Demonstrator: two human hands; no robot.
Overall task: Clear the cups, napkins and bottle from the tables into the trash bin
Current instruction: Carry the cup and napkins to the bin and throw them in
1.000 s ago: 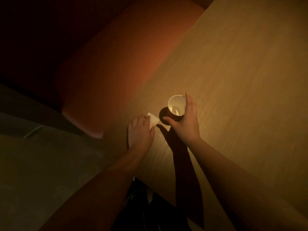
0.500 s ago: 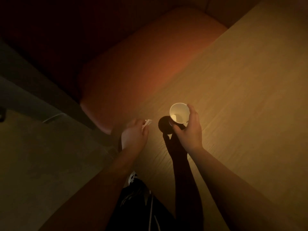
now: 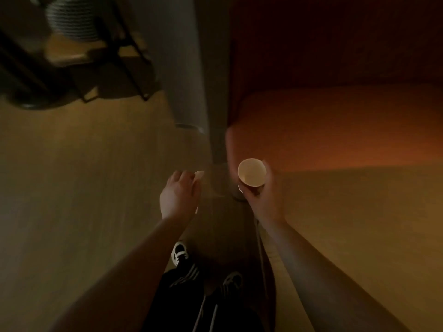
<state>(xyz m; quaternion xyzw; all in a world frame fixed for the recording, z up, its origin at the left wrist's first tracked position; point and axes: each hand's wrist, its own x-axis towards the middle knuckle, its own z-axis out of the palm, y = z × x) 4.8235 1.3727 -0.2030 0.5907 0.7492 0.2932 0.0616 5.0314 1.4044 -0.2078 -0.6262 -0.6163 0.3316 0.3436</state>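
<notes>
Both items had left the counter [image 3: 359,224] since half a second before. The paper cup [image 3: 251,172], then just lifting off the wood, was now carried upright in the right hand [image 3: 262,200], grip clamped around its lower wall, over the counter's near-left corner. The left hand [image 3: 178,196], grip closed on the crumpled napkin [image 3: 199,174], with a pale corner showing past the fingers, hung left of the counter, over the floor. The view had swung left of the counter toward a dark ribbed cylinder [image 3: 72,19], top left, possibly the trash bin; too blurred to confirm. Judgement: pick-up finished here, carry to bin begun. No bottle visible.
</notes>
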